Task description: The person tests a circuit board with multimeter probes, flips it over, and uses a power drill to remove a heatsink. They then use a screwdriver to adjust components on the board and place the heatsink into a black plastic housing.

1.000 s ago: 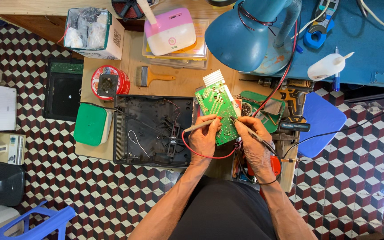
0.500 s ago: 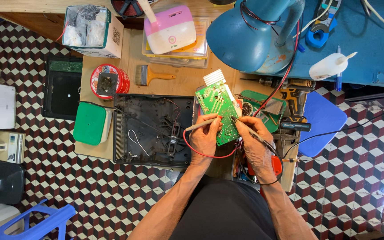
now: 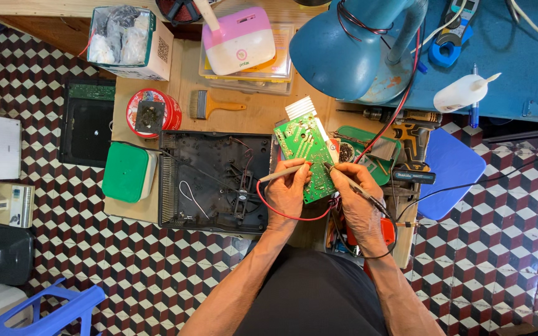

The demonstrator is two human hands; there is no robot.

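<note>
Seen from above, a person sits at a small wooden workbench (image 3: 263, 112) over a chequered tile floor. Their left hand (image 3: 286, 196) is curled closed around a slim probe with a red lead (image 3: 281, 172), its tip resting on a green circuit board (image 3: 309, 155). Their right hand (image 3: 361, 202) is likewise closed in a pen grip around a second probe with a black lead (image 3: 351, 184), its tip touching the same board near the middle. The board lies tilted at the bench's centre, just right of an open black plastic casing (image 3: 213, 180) and under a large teal desk lamp (image 3: 344, 53).

To probe well, both tips should sit steady on separate solder points without sliding across to bridge neighbours; resting the heels of the hands on the bench looks wise. The leads should hang clear of the board.

Nearby are a paintbrush (image 3: 213, 106), a red round tin (image 3: 154, 112), a green-lidded box (image 3: 127, 172) and a cordless drill (image 3: 409, 134).
</note>
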